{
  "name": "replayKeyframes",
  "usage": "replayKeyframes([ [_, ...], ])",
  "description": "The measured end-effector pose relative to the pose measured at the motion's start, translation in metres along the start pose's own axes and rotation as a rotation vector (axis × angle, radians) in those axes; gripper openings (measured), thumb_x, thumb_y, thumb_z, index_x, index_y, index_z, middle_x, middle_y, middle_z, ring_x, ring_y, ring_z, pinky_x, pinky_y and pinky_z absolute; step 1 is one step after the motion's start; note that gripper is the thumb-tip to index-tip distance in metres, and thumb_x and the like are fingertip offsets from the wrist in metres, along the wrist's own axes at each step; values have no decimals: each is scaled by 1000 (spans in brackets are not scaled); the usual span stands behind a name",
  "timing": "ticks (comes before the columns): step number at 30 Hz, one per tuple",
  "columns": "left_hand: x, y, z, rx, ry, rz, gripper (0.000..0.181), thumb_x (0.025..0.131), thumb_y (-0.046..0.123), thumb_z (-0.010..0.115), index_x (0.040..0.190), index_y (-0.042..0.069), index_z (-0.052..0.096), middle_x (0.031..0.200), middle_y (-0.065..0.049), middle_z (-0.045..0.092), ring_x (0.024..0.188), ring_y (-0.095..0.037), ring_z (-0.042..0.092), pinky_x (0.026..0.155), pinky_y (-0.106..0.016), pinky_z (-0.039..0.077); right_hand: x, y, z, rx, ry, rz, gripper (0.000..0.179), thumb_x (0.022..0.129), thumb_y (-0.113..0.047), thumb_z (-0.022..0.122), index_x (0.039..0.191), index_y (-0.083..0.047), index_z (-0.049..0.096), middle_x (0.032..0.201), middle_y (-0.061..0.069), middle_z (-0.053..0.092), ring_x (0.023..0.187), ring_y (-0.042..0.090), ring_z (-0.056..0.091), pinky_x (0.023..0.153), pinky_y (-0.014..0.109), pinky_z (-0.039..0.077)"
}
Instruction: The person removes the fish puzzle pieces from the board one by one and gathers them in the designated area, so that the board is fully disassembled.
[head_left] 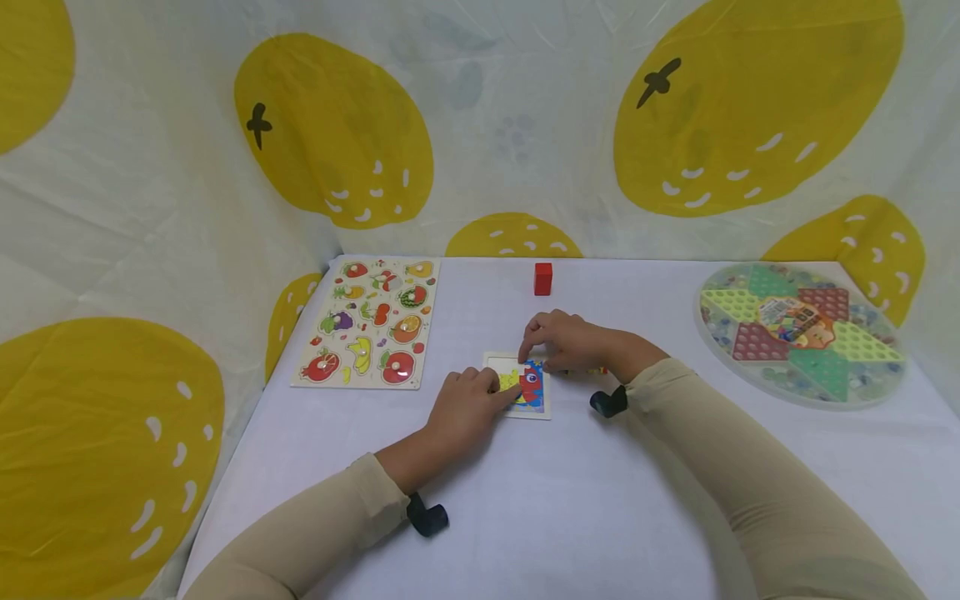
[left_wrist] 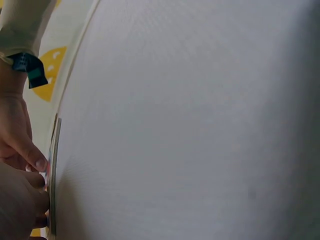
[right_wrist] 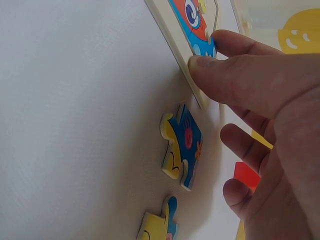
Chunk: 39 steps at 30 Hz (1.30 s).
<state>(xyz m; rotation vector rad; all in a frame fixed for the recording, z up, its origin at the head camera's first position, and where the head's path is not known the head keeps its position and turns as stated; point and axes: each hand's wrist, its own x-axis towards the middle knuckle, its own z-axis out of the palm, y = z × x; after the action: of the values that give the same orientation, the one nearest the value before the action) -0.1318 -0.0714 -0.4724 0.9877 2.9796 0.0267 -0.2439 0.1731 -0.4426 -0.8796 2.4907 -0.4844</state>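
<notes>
A small wooden jigsaw tray [head_left: 548, 410] lies flat on the white cloth, its right side filled with a red and blue fish picture. My left hand [head_left: 463, 408] reaches over its left side, the extended index finger pressing the red fish piece [head_left: 532, 387]. From the far right, my right hand [head_left: 573, 342] pinches a blue puzzle piece [right_wrist: 206, 47] at the tray's corner, thumb at the frame edge. Two loose puzzle pieces, one blue and yellow [right_wrist: 190, 137], the other yellow [right_wrist: 155, 227], lie under the right palm, mostly hidden in the head view.
A fruit peg puzzle board [head_left: 365, 325] lies at the back left. Beyond the tray stands a red block [head_left: 543, 280]. On the right is a round board game [head_left: 801, 333] with coloured triangles. A fruit-print curtain [head_left: 525, 167] hangs behind the table.
</notes>
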Motion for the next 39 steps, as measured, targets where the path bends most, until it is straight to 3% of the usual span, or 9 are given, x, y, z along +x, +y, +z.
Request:
replayKeyframes([
  [6,1,3,-1,103,-57,39,68,100,34,78,160,44,48,119,-2,57,101,-19,48,87,-37,45,1,-1,0,-1,-3,6,40,93,-15,85,121,-42,77,143,2,56,136,29,45,108,56,45],
  [12,3,5,-5,128,-99,48,76,97,39,81,162,46,44,124,-4,56,107,-21,49,90,-41,46,0,-3,0,-2,1,0,39,93,-13,84,120,-41,77,142,2,58,134,29,47,107,56,46],
  [20,3,7,-7,131,-100,47,73,98,39,80,162,45,45,128,-6,56,108,-23,50,88,-40,46,0,-4,0,-7,-1,-1,37,93,-13,84,120,-37,77,135,-3,63,131,27,50,108,57,44],
  [27,4,9,-6,99,-96,44,69,97,35,82,159,38,52,135,-5,57,120,-22,51,98,-40,49,0,-5,1,-27,4,11,36,94,-14,84,121,-37,76,133,-5,65,129,26,51,107,54,47],
  [39,7,17,-9,95,-92,81,63,96,28,84,154,25,61,142,-5,60,122,-21,55,98,-25,54,-1,-6,2,-51,25,12,35,93,-15,85,119,-37,77,133,-5,63,131,25,50,107,55,45],
])
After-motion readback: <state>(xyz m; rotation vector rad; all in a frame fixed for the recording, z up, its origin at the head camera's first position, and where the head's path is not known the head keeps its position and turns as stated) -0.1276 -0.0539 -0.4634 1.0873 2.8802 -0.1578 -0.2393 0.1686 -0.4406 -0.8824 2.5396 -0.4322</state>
